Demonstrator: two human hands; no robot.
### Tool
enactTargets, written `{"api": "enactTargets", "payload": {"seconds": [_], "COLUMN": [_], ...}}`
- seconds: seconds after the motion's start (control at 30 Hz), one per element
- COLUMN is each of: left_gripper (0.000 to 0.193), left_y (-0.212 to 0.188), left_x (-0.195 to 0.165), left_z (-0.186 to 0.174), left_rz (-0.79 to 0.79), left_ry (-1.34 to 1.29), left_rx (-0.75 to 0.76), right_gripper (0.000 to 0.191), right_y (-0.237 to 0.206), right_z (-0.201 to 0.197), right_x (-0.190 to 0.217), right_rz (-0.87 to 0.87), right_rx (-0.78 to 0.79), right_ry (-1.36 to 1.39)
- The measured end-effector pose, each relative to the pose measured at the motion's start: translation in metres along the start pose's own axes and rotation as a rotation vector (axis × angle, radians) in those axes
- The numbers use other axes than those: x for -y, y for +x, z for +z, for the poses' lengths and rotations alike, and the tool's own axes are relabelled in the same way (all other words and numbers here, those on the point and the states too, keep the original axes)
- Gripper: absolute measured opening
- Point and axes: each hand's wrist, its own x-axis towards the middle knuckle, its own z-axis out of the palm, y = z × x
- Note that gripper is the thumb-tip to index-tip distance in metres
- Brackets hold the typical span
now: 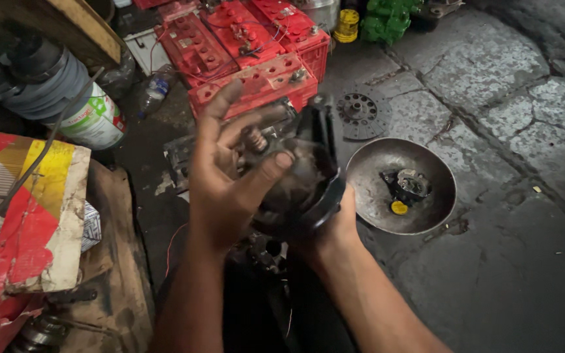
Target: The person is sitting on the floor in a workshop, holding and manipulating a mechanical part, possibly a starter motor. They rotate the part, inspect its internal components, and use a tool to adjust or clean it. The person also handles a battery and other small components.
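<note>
Both my hands are raised in the middle of the view around a dark, greasy round housing, a bowl-shaped metal part with a black rim. My left hand lies against its left side with the thumb pressed on the housing and the fingers spread upward. My right hand cups the part from below and behind, mostly hidden by it. A small ribbed metal piece shows between my left fingers and the housing.
A grey metal bowl on the stone floor holds a small black part and a yellow cap. Red batteries are stacked behind, with a round clutch disc beside them. A torn cardboard box lies left.
</note>
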Motion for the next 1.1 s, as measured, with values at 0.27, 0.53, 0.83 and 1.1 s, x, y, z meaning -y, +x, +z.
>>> {"api": "enactTargets", "payload": {"seconds": [0.27,0.53,0.83,1.1], "left_gripper": [0.077,0.071,0.093,0.104], "left_y": [0.005,0.001,-0.005,-0.006], "left_x": [0.012,0.008,0.000,-0.001], "left_z": [-0.003,0.003,0.006,0.003], "left_rz": [0.050,0.073,0.051,-0.019], "left_ry": [0.122,0.061,0.051,-0.056], "left_rx": [-0.138,-0.061,0.102,0.107], "right_gripper": [0.053,0.049,0.055,0.044], "right_y": [-0.008,-0.004,-0.006,-0.001], "right_z": [0.015,0.007,0.013,-0.007], "right_x": [0.014,0.015,0.013,0.004], "right_rz": [0.045,0.022,0.018,0.023], "right_rx": [0.021,0.015,0.036,-0.036], "right_ry": [0.106,0.165,0.075,0.056]}}
